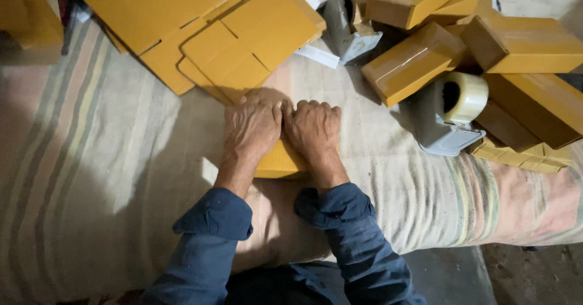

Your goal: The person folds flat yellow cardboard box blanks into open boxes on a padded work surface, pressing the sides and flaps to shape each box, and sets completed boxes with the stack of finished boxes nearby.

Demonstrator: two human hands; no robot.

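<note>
My left hand (pixel 250 129) and my right hand (pixel 314 128) lie side by side, palms down, on a yellow cardboard piece (pixel 279 160) that rests on the striped cloth (pixel 109 177). The fingers of both hands curl over its far edge, and most of the cardboard is hidden beneath them. Only a strip of it shows between my wrists. Dark blue sleeves cover both forearms.
A pile of flat yellow box blanks (pixel 206 26) lies just beyond my hands. Several taped-up yellow boxes (pixel 415 62) are heaped at the right. A grey tape dispenser (pixel 449 114) with a roll stands right of my hands, a second grey tape dispenser (pixel 349 23) farther back.
</note>
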